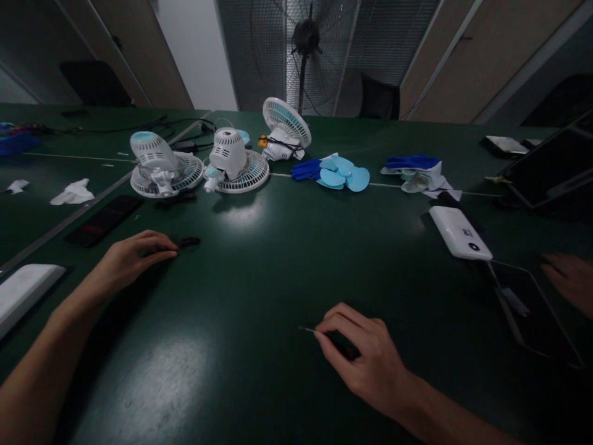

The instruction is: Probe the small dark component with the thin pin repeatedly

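Observation:
On the left of the green table [259, 272], my left hand [134, 259] is closed in a pinch at one end of a small black part [189, 241]. Its exact kind is too dark to make out. Nearer to me and to the right, my right hand [364, 352] pinches a small screwdriver [307, 329]. The thin metal shaft points left, and the dark handle is partly hidden under the palm. Beyond my left hand lie two white fans [162, 164] [234, 157], face down on their grilles. A third fan [285, 130] rests farther back, its grille tilted up.
Light blue fan blades [343, 173] lie beside blue gloves [306, 169]. More gloves [412, 170], a white power bank [460, 232] and a dark tablet [532, 309] are on the right, near another person's hand [569, 278]. A black phone [104, 219] and crumpled tissue [73, 192] lie left.

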`<state>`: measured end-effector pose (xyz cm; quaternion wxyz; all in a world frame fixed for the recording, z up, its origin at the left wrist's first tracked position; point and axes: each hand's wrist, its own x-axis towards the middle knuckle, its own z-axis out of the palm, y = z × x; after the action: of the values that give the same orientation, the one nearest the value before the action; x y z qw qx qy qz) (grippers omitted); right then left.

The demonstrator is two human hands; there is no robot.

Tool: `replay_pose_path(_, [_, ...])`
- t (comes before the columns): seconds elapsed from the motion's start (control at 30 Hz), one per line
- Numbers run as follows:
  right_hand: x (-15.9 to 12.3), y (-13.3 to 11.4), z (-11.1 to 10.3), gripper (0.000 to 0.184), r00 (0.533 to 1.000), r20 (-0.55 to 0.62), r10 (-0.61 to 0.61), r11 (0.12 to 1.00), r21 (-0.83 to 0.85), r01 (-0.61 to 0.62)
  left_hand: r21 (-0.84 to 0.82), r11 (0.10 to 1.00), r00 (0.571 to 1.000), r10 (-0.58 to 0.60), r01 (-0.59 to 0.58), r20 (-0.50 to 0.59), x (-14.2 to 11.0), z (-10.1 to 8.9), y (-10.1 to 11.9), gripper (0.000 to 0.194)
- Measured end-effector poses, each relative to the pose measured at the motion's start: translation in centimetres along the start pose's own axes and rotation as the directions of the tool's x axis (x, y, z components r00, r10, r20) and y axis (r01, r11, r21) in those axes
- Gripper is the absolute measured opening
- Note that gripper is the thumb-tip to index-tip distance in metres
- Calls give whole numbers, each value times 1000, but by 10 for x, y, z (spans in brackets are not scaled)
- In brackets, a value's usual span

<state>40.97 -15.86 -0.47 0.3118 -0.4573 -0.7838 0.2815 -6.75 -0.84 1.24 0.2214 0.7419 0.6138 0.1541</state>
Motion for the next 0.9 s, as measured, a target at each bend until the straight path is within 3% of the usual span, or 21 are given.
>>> replay_pose_path(0.23, [-1, 2, 2, 10, 1000, -2, 1, 1000, -30, -1, 20, 999, 998, 50, -49, -35, -3, 2, 6, 58])
replay_pose_path(0.43, [-1, 2, 1, 12, 1000, 11, 9, 999, -40, -8, -78, 993, 963, 60, -84, -262, -2, 16, 30, 50])
replay_pose_path(0.67, [-2, 1, 2, 11, 1000, 11, 13, 1000, -27, -13, -40, 999, 983, -42, 35, -181, 6, 31, 40, 57])
replay_pose_path(0.9, [-1, 2, 1, 11, 1000, 18, 15, 1000, -12, -15, -51, 996, 970, -80, 70, -229, 6, 33, 40, 55])
